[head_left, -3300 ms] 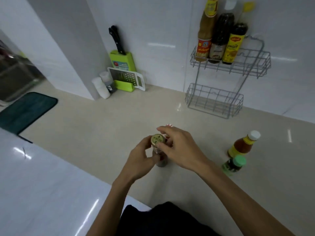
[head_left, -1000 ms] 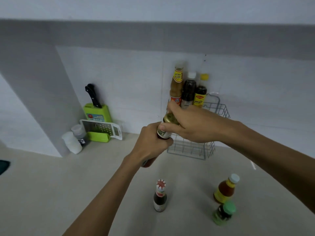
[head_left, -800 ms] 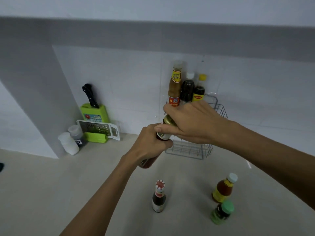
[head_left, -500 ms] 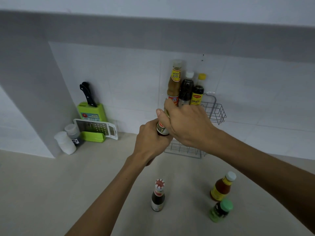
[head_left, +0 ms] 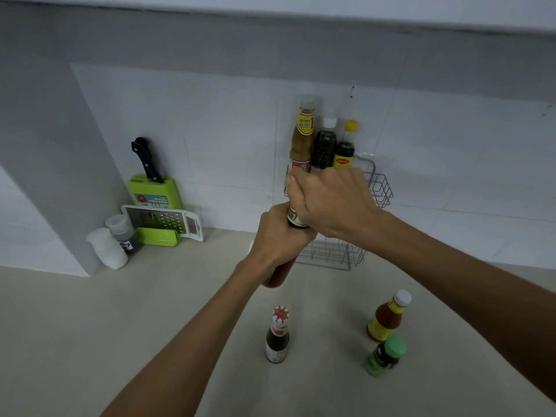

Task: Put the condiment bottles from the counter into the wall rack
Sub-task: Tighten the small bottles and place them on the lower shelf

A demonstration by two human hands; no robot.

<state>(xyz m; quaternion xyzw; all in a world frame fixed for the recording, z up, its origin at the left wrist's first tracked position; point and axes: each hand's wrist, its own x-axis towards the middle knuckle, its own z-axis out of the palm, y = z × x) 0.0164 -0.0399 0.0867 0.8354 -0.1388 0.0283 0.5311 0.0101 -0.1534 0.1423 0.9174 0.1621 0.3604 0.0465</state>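
A reddish sauce bottle (head_left: pixel 296 218) is held up in the air in front of the wire wall rack (head_left: pixel 380 191). My left hand (head_left: pixel 279 236) grips its body, and my right hand (head_left: pixel 328 203) is closed over its neck and cap. The rack's upper shelf carries three bottles: a tall brown one (head_left: pixel 302 136), a dark one (head_left: pixel 323 142) and a yellow-capped one (head_left: pixel 344 149). Its lower basket (head_left: pixel 331 257) is partly hidden behind my hands. On the counter stand a dark bottle with a red-and-white cap (head_left: pixel 277 335), an orange sauce bottle (head_left: pixel 386 317) and a green-capped jar (head_left: pixel 385 356).
At the back left stand a green knife block with a black-handled knife (head_left: pixel 152 185), a white grater (head_left: pixel 164 219) and two small white shakers (head_left: pixel 111 245). A grey wall column (head_left: pixel 45 145) juts out on the left. Beige counter (head_left: pixel 90 341) spreads in front.
Both hands have lifted the reddish bottle from the counter up toward the rack. Over the last second it has risen slightly and my right hand has come to cover its cap.
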